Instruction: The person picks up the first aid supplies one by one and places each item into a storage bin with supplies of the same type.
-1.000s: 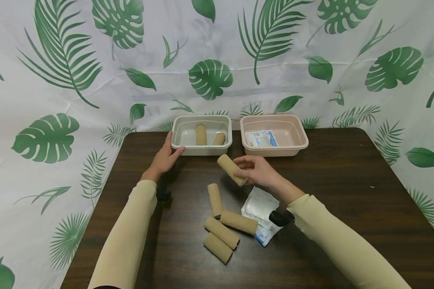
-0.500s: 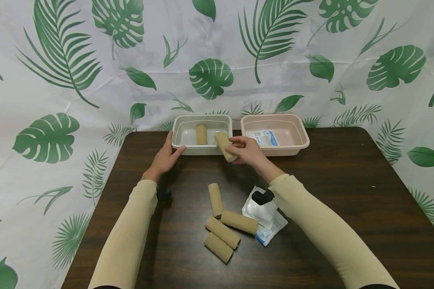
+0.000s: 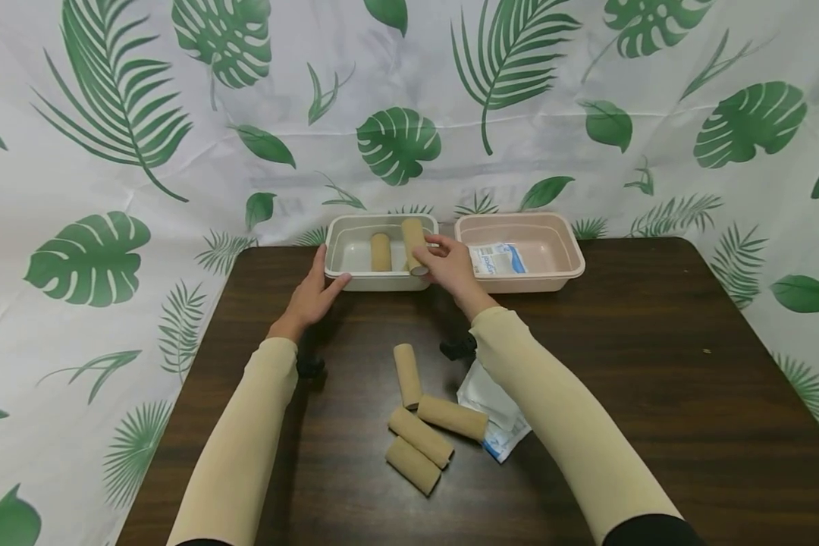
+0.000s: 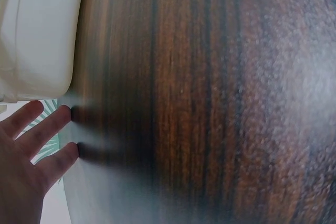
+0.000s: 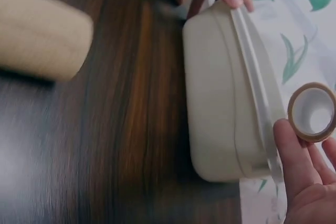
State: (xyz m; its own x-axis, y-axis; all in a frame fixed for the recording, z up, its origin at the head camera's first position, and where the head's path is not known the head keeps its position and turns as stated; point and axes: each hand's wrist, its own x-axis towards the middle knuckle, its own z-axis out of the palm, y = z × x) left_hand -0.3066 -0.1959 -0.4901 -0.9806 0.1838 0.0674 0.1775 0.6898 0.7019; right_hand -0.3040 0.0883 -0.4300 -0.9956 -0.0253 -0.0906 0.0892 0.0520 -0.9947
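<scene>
My right hand (image 3: pixel 450 267) pinches a brown cardboard tube (image 3: pixel 414 241) over the right end of the off-white plastic bin (image 3: pixel 375 283). In the right wrist view the tube's open end (image 5: pixel 305 112) faces the camera, between thumb and fingers beside the bin's rim. My left hand (image 3: pixel 309 300) lies against the bin's left end, fingers extended and thumb along the front rim. From the left wrist, the fingers (image 4: pixel 44 129) show straight and spread beside the bin's corner. One cardboard tube (image 3: pixel 381 252) lies inside the bin; another there is mostly hidden behind the held one.
A pink bin (image 3: pixel 525 285) with a white-and-blue packet (image 3: pixel 498 258) stands to the right. Several tubes (image 3: pixel 419 438) lie mid-table beside white packets (image 3: pixel 494 398), partly covered by my right sleeve. A leaf-patterned cloth (image 3: pixel 246 189) hangs behind the dark wooden table (image 3: pixel 655 341).
My right hand has carried the tube from above the table, up and left, to over the off-white bin, turning it more upright. The left hand has stayed at the bin's end.
</scene>
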